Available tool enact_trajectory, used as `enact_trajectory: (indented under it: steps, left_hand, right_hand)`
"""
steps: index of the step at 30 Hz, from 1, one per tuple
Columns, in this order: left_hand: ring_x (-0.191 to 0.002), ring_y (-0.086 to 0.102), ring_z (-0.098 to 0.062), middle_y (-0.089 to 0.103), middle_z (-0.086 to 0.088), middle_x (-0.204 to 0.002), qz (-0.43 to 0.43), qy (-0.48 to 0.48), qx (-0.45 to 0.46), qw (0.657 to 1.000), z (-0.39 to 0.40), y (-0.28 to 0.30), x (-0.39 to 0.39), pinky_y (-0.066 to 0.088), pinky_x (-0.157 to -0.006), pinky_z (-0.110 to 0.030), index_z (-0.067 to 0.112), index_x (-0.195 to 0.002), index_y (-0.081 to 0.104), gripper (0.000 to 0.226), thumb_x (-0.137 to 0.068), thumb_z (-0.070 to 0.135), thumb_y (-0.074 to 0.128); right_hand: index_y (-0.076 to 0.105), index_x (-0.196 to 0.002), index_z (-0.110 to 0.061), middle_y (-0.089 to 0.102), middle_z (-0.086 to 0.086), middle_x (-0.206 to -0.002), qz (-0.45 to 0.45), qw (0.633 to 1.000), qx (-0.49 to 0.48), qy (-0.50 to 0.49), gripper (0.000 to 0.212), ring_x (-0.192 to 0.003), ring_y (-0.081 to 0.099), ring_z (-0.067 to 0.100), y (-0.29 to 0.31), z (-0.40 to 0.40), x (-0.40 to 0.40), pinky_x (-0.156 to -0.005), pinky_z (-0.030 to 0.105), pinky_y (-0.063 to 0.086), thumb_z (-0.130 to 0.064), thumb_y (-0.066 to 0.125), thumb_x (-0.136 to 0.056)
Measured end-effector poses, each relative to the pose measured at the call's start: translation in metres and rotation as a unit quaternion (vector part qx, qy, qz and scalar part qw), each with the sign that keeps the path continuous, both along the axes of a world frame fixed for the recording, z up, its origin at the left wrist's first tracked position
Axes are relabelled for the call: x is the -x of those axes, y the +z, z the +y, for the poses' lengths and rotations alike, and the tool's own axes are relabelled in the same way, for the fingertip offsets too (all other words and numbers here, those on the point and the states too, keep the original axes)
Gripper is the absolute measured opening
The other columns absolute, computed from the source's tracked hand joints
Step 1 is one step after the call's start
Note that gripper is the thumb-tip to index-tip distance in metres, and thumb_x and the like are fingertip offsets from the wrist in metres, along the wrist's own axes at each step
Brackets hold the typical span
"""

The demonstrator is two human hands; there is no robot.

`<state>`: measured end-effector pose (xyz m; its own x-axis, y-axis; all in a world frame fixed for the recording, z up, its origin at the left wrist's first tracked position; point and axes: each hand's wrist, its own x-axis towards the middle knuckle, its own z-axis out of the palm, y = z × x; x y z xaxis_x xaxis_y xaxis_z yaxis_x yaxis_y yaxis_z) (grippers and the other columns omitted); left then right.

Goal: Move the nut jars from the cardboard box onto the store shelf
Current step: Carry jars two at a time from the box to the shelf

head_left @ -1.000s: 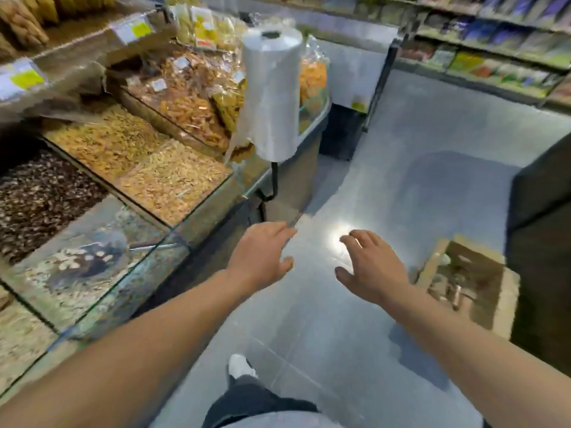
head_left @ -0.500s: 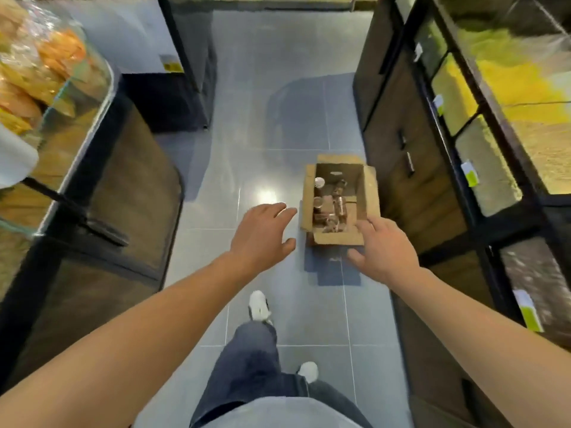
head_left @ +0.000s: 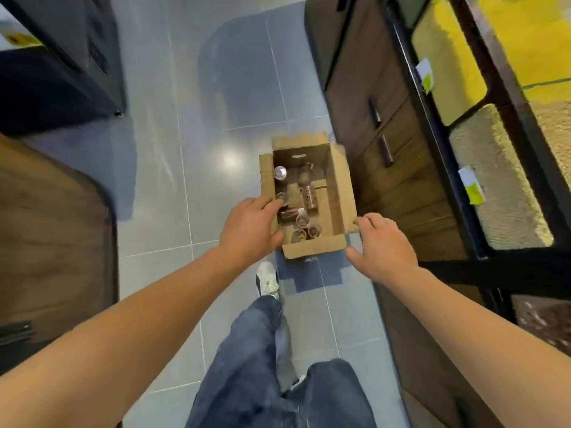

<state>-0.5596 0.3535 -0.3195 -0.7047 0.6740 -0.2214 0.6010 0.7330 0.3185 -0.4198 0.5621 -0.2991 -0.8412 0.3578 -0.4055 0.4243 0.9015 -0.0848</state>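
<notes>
Both hands spread and empty, left hand [head_left: 251, 225] and right hand [head_left: 381, 245] above the cardboard box [head_left: 341, 186] (jars [head_left: 304, 222] jumbled), so a hasty grab could topple one.

— Where does the view look from?

— From the person's head, high up, facing steeply down at the floor [head_left: 148, 168] of a shop aisle.

— How near is it?

— Both forearms reach in from the near edge; the open cardboard box [head_left: 343, 193] lies beyond them, mid-frame. Wide lens, so edges bend.

— Any second view?

— No, only this one, so nothing is shared.
</notes>
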Motion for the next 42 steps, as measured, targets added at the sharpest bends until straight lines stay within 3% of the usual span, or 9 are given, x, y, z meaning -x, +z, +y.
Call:
enact_trajectory:
  steps: [11, 18, 21, 28, 30, 34, 36, 42]
  left_hand:
    - [-0.116, 0.052, -0.032, 0.054, -0.006, -0.136, -0.067, -0.018, 0.047, 0.997, 0.06, -0.145, 0.088, 0.047, -0.094, -0.041, 0.018, -0.137, 0.049, 0.06, -0.082, 0.032, 0.067]
    - [-0.126, 0.044, -0.032, 0.045, -0.008, -0.146, -0.107, 0.008, 0.08, 0.991, 0.092, -0.277, 0.103, 0.037, -0.102, -0.042, 0.016, -0.143, 0.044, 0.066, -0.083, 0.029, 0.065]
    - [-0.123, 0.046, -0.032, 0.047, -0.006, -0.143, -0.112, 0.006, 0.086, 0.99, 0.109, -0.339, 0.111, 0.04, -0.099, -0.042, 0.017, -0.142, 0.045, 0.065, -0.082, 0.029, 0.066]
    - [-0.133, 0.038, -0.028, 0.04, -0.004, -0.149, -0.07, -0.023, 0.109, 0.991, 0.138, -0.478, 0.136, 0.034, -0.109, -0.044, 0.022, -0.142, 0.041, 0.062, -0.086, 0.037, 0.062]
    - [-0.134, 0.036, -0.027, 0.042, -0.004, -0.147, -0.037, -0.038, 0.125, 0.991, 0.144, -0.509, 0.146, 0.03, -0.112, -0.048, 0.022, -0.141, 0.042, 0.062, -0.085, 0.041, 0.063]
    - [-0.14, 0.032, -0.03, 0.04, -0.007, -0.149, 0.027, -0.092, 0.181, 0.979, 0.158, -0.556, 0.16, 0.002, -0.117, -0.054, 0.021, -0.142, 0.041, 0.07, -0.081, 0.042, 0.067]
    - [-0.142, 0.029, -0.032, 0.037, -0.009, -0.151, 0.048, -0.118, 0.203, 0.971, 0.169, -0.57, 0.163, -0.002, -0.117, -0.054, 0.02, -0.143, 0.04, 0.068, -0.082, 0.038, 0.067]
    - [-0.14, 0.024, -0.041, 0.026, -0.012, -0.153, -0.028, -0.08, 0.264, 0.961, 0.198, -0.594, 0.172, 0.025, -0.113, -0.056, 0.015, -0.143, 0.035, 0.056, -0.091, 0.018, 0.056]
  right_hand:
    - [0.043, -0.139, -0.015, 0.045, 0.006, -0.137, -0.084, 0.993, 0.077, -0.019, 0.061, -0.122, 0.044, 0.029, -0.146, 0.07, 0.105, -0.095, 0.045, 0.048, -0.047, 0.056, -0.087]
    - [0.044, -0.138, -0.015, 0.046, 0.007, -0.136, -0.12, 0.986, 0.117, 0.013, 0.063, -0.122, 0.044, 0.03, -0.298, 0.094, 0.154, -0.097, 0.043, 0.045, -0.051, 0.054, -0.087]
    - [0.041, -0.141, -0.016, 0.046, 0.009, -0.138, -0.135, 0.982, 0.134, 0.009, 0.064, -0.125, 0.043, 0.031, -0.366, 0.101, 0.171, -0.1, 0.043, 0.044, -0.05, 0.054, -0.088]
    - [0.043, -0.138, -0.016, 0.047, 0.009, -0.135, -0.138, 0.976, 0.169, -0.01, 0.062, -0.123, 0.045, 0.03, -0.51, 0.1, 0.192, -0.1, 0.042, 0.044, -0.045, 0.057, -0.085]
    - [0.044, -0.137, -0.015, 0.047, 0.008, -0.134, -0.135, 0.975, 0.176, -0.008, 0.061, -0.121, 0.046, 0.029, -0.541, 0.094, 0.195, -0.098, 0.04, 0.043, -0.042, 0.059, -0.085]
    - [0.044, -0.137, -0.017, 0.047, 0.006, -0.133, -0.146, 0.975, 0.164, -0.01, 0.063, -0.117, 0.048, 0.029, -0.588, 0.081, 0.192, -0.093, 0.042, 0.048, -0.046, 0.061, -0.083]
    - [0.04, -0.14, -0.018, 0.045, 0.006, -0.135, -0.157, 0.975, 0.158, -0.019, 0.07, -0.117, 0.049, 0.029, -0.605, 0.074, 0.19, -0.091, 0.042, 0.049, -0.048, 0.064, -0.082]
    - [0.038, -0.141, -0.019, 0.045, 0.005, -0.136, -0.105, 0.975, 0.178, -0.082, 0.073, -0.113, 0.054, 0.03, -0.626, 0.071, 0.179, -0.089, 0.04, 0.049, -0.039, 0.071, -0.079]
